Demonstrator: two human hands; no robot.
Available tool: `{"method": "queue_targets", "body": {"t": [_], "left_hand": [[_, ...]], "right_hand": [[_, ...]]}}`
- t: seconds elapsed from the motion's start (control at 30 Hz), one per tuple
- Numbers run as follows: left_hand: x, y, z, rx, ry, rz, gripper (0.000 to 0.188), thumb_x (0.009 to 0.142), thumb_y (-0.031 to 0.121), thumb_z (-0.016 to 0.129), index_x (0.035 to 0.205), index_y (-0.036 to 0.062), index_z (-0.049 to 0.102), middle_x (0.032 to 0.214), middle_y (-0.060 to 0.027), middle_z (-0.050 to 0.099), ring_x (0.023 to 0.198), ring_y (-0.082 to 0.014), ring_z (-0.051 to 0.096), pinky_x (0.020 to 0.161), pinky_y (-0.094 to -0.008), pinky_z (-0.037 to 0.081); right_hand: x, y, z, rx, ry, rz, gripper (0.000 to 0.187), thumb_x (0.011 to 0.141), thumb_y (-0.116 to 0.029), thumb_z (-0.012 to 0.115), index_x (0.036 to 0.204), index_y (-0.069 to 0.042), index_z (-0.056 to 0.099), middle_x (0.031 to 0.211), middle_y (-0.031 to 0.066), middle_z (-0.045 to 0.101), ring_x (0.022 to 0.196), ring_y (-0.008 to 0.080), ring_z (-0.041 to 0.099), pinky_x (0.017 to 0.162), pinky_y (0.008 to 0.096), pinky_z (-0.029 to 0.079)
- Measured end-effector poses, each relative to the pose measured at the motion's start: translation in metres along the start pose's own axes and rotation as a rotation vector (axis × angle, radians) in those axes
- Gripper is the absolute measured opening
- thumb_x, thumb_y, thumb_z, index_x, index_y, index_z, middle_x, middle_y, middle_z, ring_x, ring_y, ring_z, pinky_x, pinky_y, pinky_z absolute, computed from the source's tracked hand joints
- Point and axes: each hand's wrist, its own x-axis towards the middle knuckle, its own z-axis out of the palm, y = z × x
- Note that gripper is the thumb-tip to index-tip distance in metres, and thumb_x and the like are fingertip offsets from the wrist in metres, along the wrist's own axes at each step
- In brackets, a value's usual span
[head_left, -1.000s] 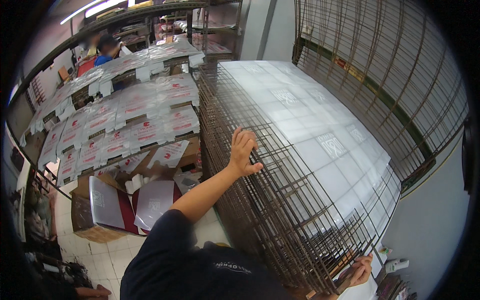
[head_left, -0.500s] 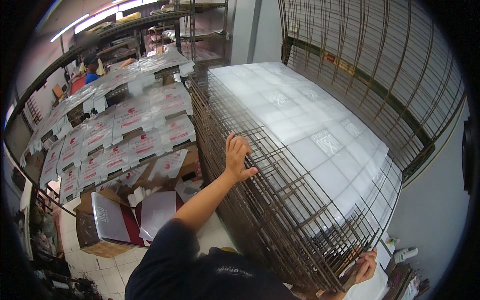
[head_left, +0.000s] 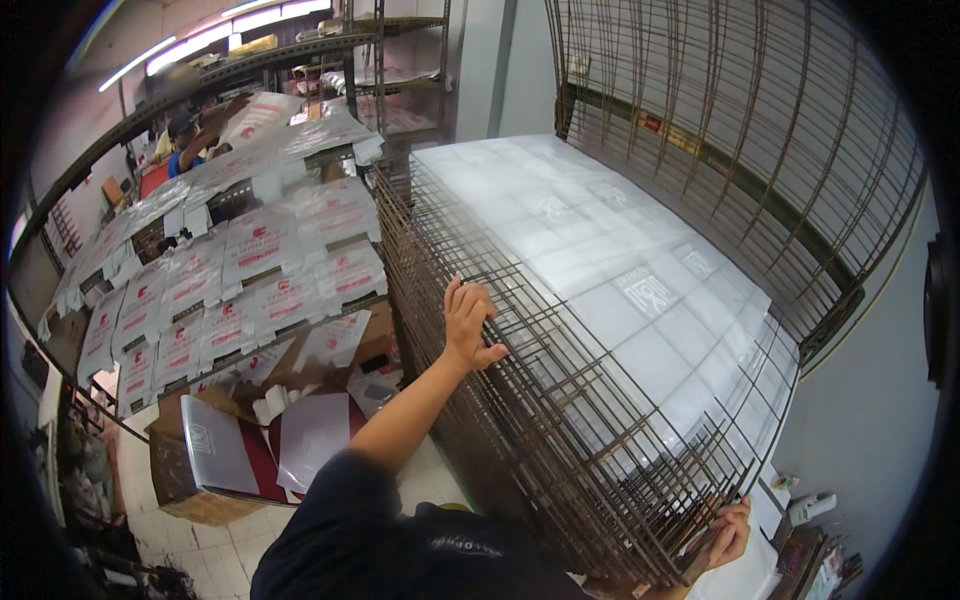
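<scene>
Fingers of the left hand [head_left: 468, 325] curl over the long near edge of a stack of wire racks [head_left: 560, 440], thumb spread apart from them; how tightly they press cannot be told. Fingers of the right hand [head_left: 728, 535] wrap the frame at the stack's near right corner, grasping its outer wire. The two holds sit well apart, an arrangement that should favor control: even pressure from both hands would likely keep the frame from twisting, with fingertips best kept clear of gaps where the closely layered wires could pinch. Across the top of the stack lie clear sheets with white print [head_left: 590, 265], their near corner by the crossing wires; whether every wire there passes above or beneath them is hard to tell. Smooth, level handling seems wise, since thin film could slide or crease. Along the stack's far right side, raised wire racks [head_left: 780, 200] stand steeply on edge. Beyond its near right corner lies a white bottle [head_left: 812, 507]. To the stack's left, a cardboard box [head_left: 222, 508] sits on the floor beneath shelving laid with red-printed plastic sheets [head_left: 255, 245]; farther off on that side, a co-worker in blue [head_left: 180, 158] appears.
</scene>
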Motion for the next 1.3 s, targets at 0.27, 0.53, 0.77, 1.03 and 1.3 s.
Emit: {"method": "queue_targets", "body": {"t": [0.27, 0.53, 0.77, 1.03, 1.3], "left_hand": [[0.001, 0.004, -0.002, -0.001, -0.015, -0.027, 0.069, 0.085, 0.074, 0.038, 0.078, 0.0065, 0.049, 0.091, -0.012, 0.052, 0.101, -0.0315, 0.052, 0.11, -0.0481, 0.02], [-0.002, 0.003, -0.001, -0.002, -0.029, -0.035, 0.071, 0.083, 0.077, 0.038, 0.079, 0.0071, 0.05, 0.093, -0.0121, 0.052, 0.104, -0.0316, 0.052, 0.11, -0.0495, 0.021], [-0.002, 0.002, -0.002, 0.0, -0.025, -0.05, 0.07, 0.083, 0.077, 0.039, 0.079, 0.0076, 0.05, 0.092, -0.0111, 0.052, 0.105, -0.031, 0.052, 0.11, -0.0498, 0.02], [-0.001, 0.001, -0.002, -0.013, -0.02, -0.041, 0.068, 0.083, 0.075, 0.04, 0.079, 0.0078, 0.049, 0.093, -0.0123, 0.053, 0.106, -0.0317, 0.052, 0.111, -0.0491, 0.02], [-0.004, 0.003, -0.001, 0.003, -0.045, -0.05, 0.069, 0.082, 0.076, 0.041, 0.081, 0.0079, 0.05, 0.095, -0.0118, 0.053, 0.106, -0.032, 0.052, 0.11, -0.0499, 0.021]], "right_hand": [[-0.002, -0.004, 0.005, 0.031, 0.041, 0.017, 0.02, 0.099, -0.012, 0.043, 0.099, -0.002, 0.06, 0.058, 0.0025, 0.042, 0.075, 0.0189, 0.052, 0.113, 0.0527, 0.024], [0.0, -0.009, 0.006, 0.01, 0.031, 0.033, 0.02, 0.1, -0.012, 0.043, 0.1, -0.002, 0.061, 0.06, 0.0028, 0.043, 0.076, 0.0196, 0.052, 0.113, 0.0538, 0.024], [-0.003, 0.007, -0.004, -0.024, -0.017, -0.01, 0.021, 0.101, -0.014, 0.042, 0.101, -0.004, 0.061, 0.058, 0.0027, 0.043, 0.074, 0.0193, 0.052, 0.112, 0.0533, 0.025], [-0.001, 0.003, -0.005, -0.031, -0.024, 0.004, 0.022, 0.101, -0.016, 0.044, 0.102, -0.003, 0.062, 0.059, 0.0048, 0.05, 0.074, 0.0198, 0.054, 0.112, 0.0537, 0.023], [-0.004, 0.005, -0.006, 0.035, 0.015, 0.014, 0.021, 0.099, -0.015, 0.045, 0.098, -0.001, 0.061, 0.063, 0.0063, 0.05, 0.075, 0.0196, 0.052, 0.112, 0.0545, 0.023]]}}
